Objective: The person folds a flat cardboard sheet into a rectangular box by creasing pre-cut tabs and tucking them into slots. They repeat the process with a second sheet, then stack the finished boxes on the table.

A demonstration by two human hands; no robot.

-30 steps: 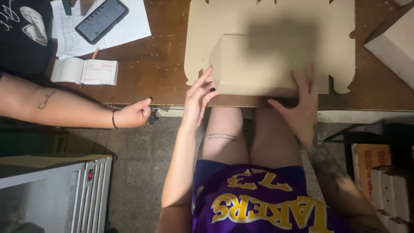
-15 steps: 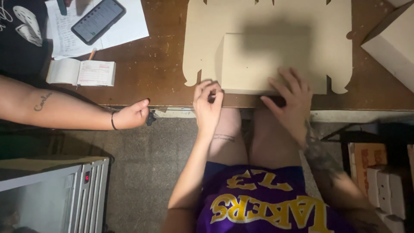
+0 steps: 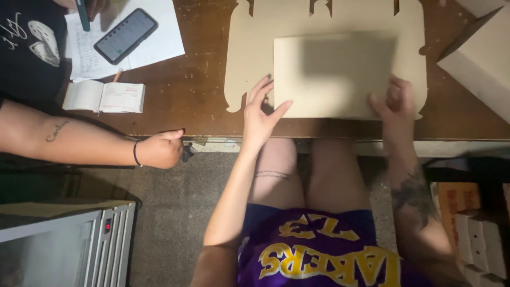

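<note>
Brown table (image 3: 202, 95), frame centre: your left hand (image 3: 260, 114) splayed open on flat cardboard box blank (image 3: 329, 69); right hand (image 3: 396, 103) blurred, fingers loosely spread on blank's lower right edge.

Box-folding workshop: die-cut cardboard blank (image 3: 324, 32)

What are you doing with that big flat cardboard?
A person sitting at a brown table has both hands on a flat, cut-out cardboard sheet with a folded panel lying on it. The left hand rests at the panel's near left corner, the right hand at its near right edge. Another person's hand rests at the table's edge, near a phone lying on papers.
</note>
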